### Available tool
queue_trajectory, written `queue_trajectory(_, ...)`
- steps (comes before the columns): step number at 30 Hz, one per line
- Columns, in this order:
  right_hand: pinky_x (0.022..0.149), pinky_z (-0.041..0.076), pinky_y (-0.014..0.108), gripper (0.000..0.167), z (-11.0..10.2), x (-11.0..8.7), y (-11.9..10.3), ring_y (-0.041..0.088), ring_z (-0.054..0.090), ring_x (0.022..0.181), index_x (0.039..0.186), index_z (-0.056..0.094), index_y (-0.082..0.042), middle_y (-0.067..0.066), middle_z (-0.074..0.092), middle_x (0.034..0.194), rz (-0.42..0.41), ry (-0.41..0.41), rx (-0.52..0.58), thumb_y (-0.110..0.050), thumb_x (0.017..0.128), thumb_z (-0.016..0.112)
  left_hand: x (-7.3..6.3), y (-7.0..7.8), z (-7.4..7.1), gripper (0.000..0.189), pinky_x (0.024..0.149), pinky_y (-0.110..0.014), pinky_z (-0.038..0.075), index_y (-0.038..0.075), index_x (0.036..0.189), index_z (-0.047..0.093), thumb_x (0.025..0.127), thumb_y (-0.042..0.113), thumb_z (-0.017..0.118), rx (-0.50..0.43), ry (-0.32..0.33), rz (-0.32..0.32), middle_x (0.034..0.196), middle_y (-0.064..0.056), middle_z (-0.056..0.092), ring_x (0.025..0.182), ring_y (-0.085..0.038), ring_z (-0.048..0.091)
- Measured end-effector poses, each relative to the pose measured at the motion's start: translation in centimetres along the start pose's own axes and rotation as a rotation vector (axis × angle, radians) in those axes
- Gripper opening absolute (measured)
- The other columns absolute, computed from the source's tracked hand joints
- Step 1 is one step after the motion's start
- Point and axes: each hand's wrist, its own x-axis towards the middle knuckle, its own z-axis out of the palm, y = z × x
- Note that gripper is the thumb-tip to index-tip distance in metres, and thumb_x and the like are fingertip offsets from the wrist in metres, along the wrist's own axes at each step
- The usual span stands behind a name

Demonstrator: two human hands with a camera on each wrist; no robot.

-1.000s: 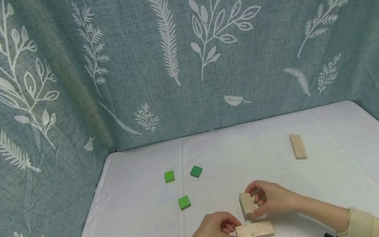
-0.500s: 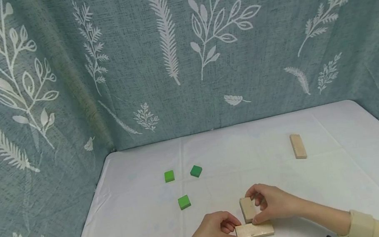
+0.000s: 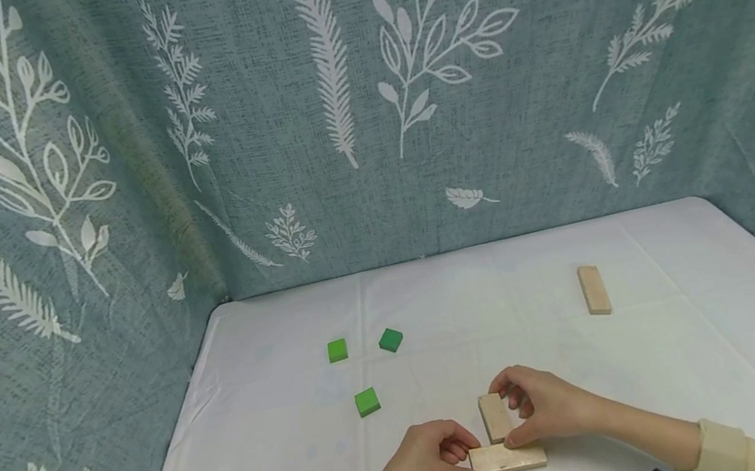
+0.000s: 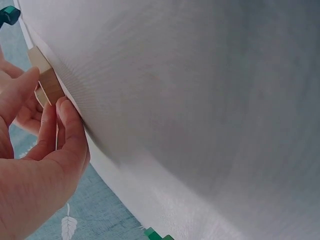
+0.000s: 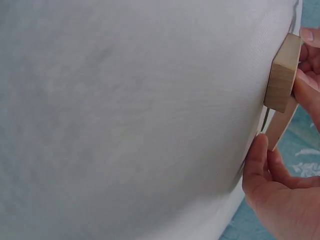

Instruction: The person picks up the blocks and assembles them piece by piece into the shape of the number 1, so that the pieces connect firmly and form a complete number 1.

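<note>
In the head view, my left hand [image 3: 432,460] pinches the left end of a flat wooden block [image 3: 508,457] lying crosswise near the front of the table. My right hand [image 3: 547,403] holds a second wooden block [image 3: 496,417] between thumb and fingers, pointing away from me. Its near end meets the far long edge of the crosswise block, or nearly so. The left wrist view shows my left fingers [image 4: 70,125] on the crosswise block [image 4: 48,80]. From the right wrist, the right hand [image 5: 280,195] grips its block [image 5: 281,125], partly hidden behind the other.
Three small green blocks, one nearer [image 3: 367,402] and two farther, the left one [image 3: 337,350] lighter than the right [image 3: 391,340], lie left of centre. Another wooden block [image 3: 594,290] lies back right. A white cloth covers the table [image 3: 289,419]; a patterned curtain [image 3: 354,105] surrounds it.
My right hand has drawn its block towards me, up to the crosswise block. Over the last half second it has barely moved. The left hand stays put.
</note>
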Motion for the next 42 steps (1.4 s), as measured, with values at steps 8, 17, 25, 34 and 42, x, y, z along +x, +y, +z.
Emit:
queue_trajectory(8, 0.075, 0.050, 0.023, 0.058, 0.07, 0.08, 0.18, 0.011, 0.053, 0.087, 0.119, 0.054, -0.002, 0.001, 0.052, 0.103, 0.000, 0.003, -0.014, -0.019, 0.073, 0.085, 0.04, -0.10, 0.02, 0.028, 0.064, -0.016, 0.046, 0.007, 0.091, 0.069, 0.068, -0.003, 0.082, 0.007, -0.003, -0.004, 0.077, 0.005, 0.059, 0.070, -0.004, 0.053)
queue_trajectory(17, 0.077, 0.050, 0.024, 0.057, -0.05, -0.02, 0.33, 0.012, 0.052, 0.090, 0.119, 0.054, -0.004, 0.002, 0.053, 0.104, -0.006, -0.015, 0.008, -0.020, 0.075, 0.085, 0.04, -0.08, 0.06, 0.028, 0.063, -0.016, 0.045, 0.008, 0.090, 0.069, 0.068, -0.003, 0.083, 0.015, 0.003, -0.001, 0.075, 0.005, 0.058, 0.069, -0.004, 0.052)
queue_trajectory(25, 0.078, 0.050, 0.024, 0.054, -0.21, -0.10, 0.25, 0.014, 0.052, 0.091, 0.120, 0.054, -0.003, 0.003, 0.053, 0.103, -0.010, -0.030, 0.021, -0.022, 0.079, 0.082, -0.01, 0.04, 0.02, 0.028, 0.062, -0.016, 0.044, 0.008, 0.089, 0.069, 0.068, -0.002, 0.083, 0.014, 0.000, -0.011, 0.075, 0.004, 0.057, 0.068, -0.005, 0.051)
queue_trajectory(34, 0.078, 0.050, 0.024, 0.051, -0.29, -0.20, 0.38, 0.013, 0.051, 0.092, 0.121, 0.055, -0.002, 0.003, 0.053, 0.104, -0.057, -0.027, 0.022, -0.021, 0.081, 0.080, 0.14, -0.14, -0.08, 0.027, 0.062, -0.016, 0.044, 0.008, 0.090, 0.069, 0.069, 0.000, 0.083, 0.021, -0.003, -0.001, 0.075, 0.004, 0.058, 0.068, -0.004, 0.052)
queue_trajectory(42, 0.077, 0.050, 0.023, 0.050, -0.34, -0.24, 0.43, 0.012, 0.050, 0.091, 0.121, 0.055, -0.001, 0.003, 0.053, 0.103, -0.073, -0.038, 0.022, -0.021, 0.082, 0.080, 0.06, -0.11, -0.07, 0.027, 0.062, -0.016, 0.044, 0.008, 0.089, 0.069, 0.069, 0.000, 0.084, 0.020, -0.005, 0.004, 0.075, 0.003, 0.058, 0.068, -0.004, 0.052)
